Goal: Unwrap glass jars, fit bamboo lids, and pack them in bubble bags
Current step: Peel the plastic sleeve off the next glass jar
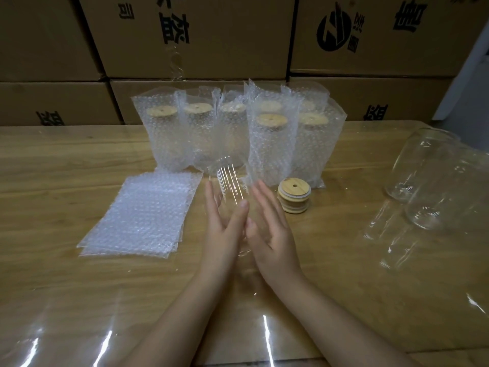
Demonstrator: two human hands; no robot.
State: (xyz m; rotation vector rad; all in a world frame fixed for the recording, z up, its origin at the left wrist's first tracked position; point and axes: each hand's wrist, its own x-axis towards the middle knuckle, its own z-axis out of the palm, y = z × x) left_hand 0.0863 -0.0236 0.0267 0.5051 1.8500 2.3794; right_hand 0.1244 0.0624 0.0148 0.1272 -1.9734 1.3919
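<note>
The cardboard boxes (227, 49) facing me bear big black Chinese characters (174, 25), upside down and partly cut off. One carries a round black logo (334, 31).

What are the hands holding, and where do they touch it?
A clear glass jar, blurred and hard to see. The left hand and right hand press flat against its opposite sides, fingers straight, not curled round it.
</note>
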